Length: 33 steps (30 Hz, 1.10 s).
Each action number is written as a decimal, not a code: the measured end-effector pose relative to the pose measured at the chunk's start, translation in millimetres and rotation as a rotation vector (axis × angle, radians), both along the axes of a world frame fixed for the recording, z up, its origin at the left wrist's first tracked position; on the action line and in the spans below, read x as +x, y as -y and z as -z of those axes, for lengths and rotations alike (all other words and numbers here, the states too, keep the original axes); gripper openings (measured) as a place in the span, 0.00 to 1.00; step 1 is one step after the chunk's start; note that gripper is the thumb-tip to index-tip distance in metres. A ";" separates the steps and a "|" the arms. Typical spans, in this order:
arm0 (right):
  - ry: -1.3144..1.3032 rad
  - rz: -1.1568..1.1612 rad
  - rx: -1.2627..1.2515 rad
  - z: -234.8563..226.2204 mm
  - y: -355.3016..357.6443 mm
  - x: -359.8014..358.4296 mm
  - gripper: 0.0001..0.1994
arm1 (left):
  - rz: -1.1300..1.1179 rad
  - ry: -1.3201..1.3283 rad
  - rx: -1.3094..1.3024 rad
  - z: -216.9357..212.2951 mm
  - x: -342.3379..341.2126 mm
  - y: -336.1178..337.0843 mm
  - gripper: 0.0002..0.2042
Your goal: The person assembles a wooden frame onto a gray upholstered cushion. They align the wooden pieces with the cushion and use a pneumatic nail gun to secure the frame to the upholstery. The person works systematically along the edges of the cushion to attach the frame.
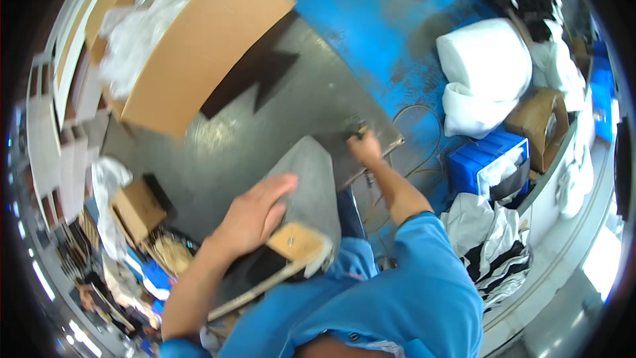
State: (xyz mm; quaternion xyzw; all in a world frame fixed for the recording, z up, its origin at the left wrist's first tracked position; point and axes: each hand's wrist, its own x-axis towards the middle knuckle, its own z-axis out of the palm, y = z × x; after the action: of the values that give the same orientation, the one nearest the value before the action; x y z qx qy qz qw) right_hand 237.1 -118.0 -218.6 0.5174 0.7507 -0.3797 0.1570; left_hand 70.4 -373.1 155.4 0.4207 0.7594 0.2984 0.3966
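Note:
A grey fabric-covered block (308,179), with a bare wood-coloured panel (296,241) at its near end, leans at the table's edge against my body. My left hand (255,215) rests along its left side, fingers stretched out and the thumb near the panel. To the right, over the table's corner, my right hand (364,149) is closed around a small dark tool (358,129) with a yellowish part. Its exact kind is too small and blurred to tell. The block's underside and the space behind it are hidden.
The dark table (265,119) carries a large cardboard box (212,46) with clear plastic wrap (149,26). A thin hose (439,132) loops at the right. Beyond it stand white padding rolls (487,59), a blue crate (490,159) and a brown carton (540,126). A small carton (138,207) sits left.

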 end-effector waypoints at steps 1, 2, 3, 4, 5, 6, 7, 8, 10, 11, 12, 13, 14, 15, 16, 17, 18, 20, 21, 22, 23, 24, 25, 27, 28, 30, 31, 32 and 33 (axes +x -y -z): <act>-0.179 0.069 0.012 -26.4 -13.6 10.8 0.36 | -0.018 -0.039 0.020 2.7 3.7 5.2 0.18; -0.214 0.183 -0.110 -55.4 -24.6 23.9 0.32 | -0.025 -0.072 0.036 4.5 6.2 6.5 0.18; -0.271 0.174 -0.241 -147.8 -21.4 13.9 0.27 | -0.077 -0.060 0.001 6.0 14.6 15.4 0.18; -0.340 0.087 -0.170 -184.8 -25.0 33.8 0.23 | -0.083 -0.063 0.012 6.6 12.6 11.3 0.18; -0.434 0.037 -0.223 -231.8 -24.3 46.5 0.21 | -0.089 -0.089 0.047 13.0 13.9 12.2 0.17; -0.437 0.031 -0.306 -283.6 -23.3 56.7 0.17 | -0.090 -0.111 0.083 18.7 19.3 13.3 0.17; -0.413 -0.082 -0.332 -335.2 -22.5 63.4 0.15 | -0.096 -0.055 0.098 15.8 21.3 12.2 0.19; -0.472 -0.131 -0.360 -370.4 -15.8 77.2 0.13 | -0.102 -0.061 0.122 16.7 22.7 11.3 0.19; -0.591 -0.099 -0.389 -436.3 17.4 89.9 0.10 | -0.099 -0.063 0.163 27.2 29.0 11.1 0.20; -0.609 -0.067 -0.414 -455.3 36.1 91.8 0.10 | -0.075 -0.078 0.169 34.5 29.8 11.9 0.23; -0.632 -0.025 -0.431 -469.6 55.2 90.5 0.09 | -0.064 -0.051 0.153 33.1 27.4 9.3 0.24; -0.612 -0.086 -0.416 -476.6 70.3 83.1 0.09 | -0.059 -0.028 0.132 30.5 26.0 7.9 0.26; -0.582 -0.145 -0.399 -482.6 84.8 72.4 0.08 | -0.053 0.003 0.112 29.3 25.6 7.1 0.27; -0.539 -0.173 -0.393 -487.5 98.4 56.9 0.10 | -0.032 0.037 0.137 32.0 23.9 8.3 0.34; -0.458 -0.223 -0.384 -484.4 104.7 43.4 0.14 | -0.022 0.037 0.143 30.6 23.5 9.3 0.35; -0.402 -0.259 -0.372 -480.3 109.7 31.6 0.16 | -0.011 0.036 0.148 27.2 22.2 11.0 0.37; -0.345 -0.294 -0.360 -478.4 113.6 25.8 0.18 | 0.001 0.034 0.154 24.0 22.1 12.1 0.39; -0.340 -0.310 -0.297 -478.6 122.9 25.3 0.20 | -0.002 0.065 0.145 23.2 22.2 14.5 0.41; -0.338 -0.317 -0.264 -479.0 125.9 25.8 0.21 | -0.002 0.081 0.142 23.4 21.8 14.4 0.42; -0.333 -0.340 -0.230 -476.0 127.6 28.7 0.20 | 0.000 0.066 0.141 26.9 22.5 14.6 0.42; -0.328 -0.363 -0.196 -472.0 128.0 32.2 0.20 | 0.003 0.051 0.141 31.6 23.1 13.6 0.43; -0.323 -0.385 -0.161 -470.9 128.1 33.4 0.20 | 0.007 0.036 0.141 35.4 23.7 12.8 0.43; -0.283 -0.371 -0.168 -473.9 129.8 31.9 0.20 | 0.007 0.040 0.161 37.3 24.0 13.6 0.43; -0.204 -0.338 -0.179 -481.4 132.8 28.4 0.20 | 0.011 0.048 0.202 42.0 23.0 17.1 0.42; -0.212 -0.318 -0.197 -481.3 132.8 29.6 0.20 | 0.061 0.270 0.192 41.8 16.2 20.7 0.40; -0.247 -0.277 -0.239 -479.1 130.8 31.7 0.20 | 0.164 0.695 0.152 40.0 -17.7 31.0 0.37; -0.252 -0.299 -0.247 -478.3 131.7 29.1 0.19 | 0.091 0.969 0.228 73.4 -35.4 35.3 0.32; -0.258 -0.306 -0.252 -477.7 131.9 29.0 0.19 | 0.049 0.980 0.171 101.7 -30.3 42.8 0.32; -0.269 -0.310 -0.253 -479.0 132.7 26.5 0.19 | 0.014 0.987 0.115 125.5 -27.6 48.6 0.32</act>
State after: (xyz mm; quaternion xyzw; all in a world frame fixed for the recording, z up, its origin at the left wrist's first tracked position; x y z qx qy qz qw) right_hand 263.6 -250.8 260.4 0.3172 0.7817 -0.5075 0.1756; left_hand 42.8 -421.7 29.9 0.2556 0.4605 0.5007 0.6870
